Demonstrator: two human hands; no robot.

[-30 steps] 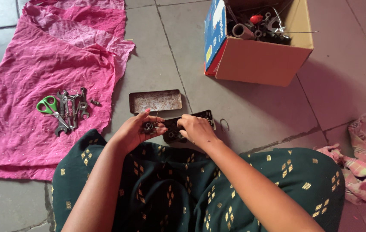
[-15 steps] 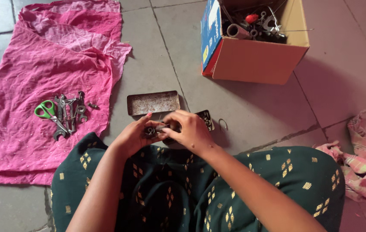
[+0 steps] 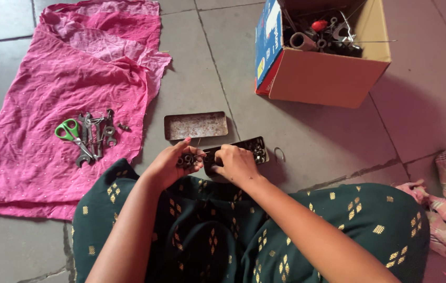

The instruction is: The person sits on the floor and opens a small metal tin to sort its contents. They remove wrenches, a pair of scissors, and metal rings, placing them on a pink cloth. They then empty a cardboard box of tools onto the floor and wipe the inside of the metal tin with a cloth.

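Left hand [image 3: 173, 163] cupped, holding small dark nuts [image 3: 186, 160]; right hand [image 3: 235, 162] fingers curled, picking in the dark tin [image 3: 252, 148] just beneath it. Keep left palm level, pinch one piece at a time. Tin lid [image 3: 196, 126] just beyond hands.

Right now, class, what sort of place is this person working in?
Probably a home floor used as a makeshift sorting spot: grey floor tiles, a pink cloth spread out with hand tools, and a cardboard box of metal odds and ends.
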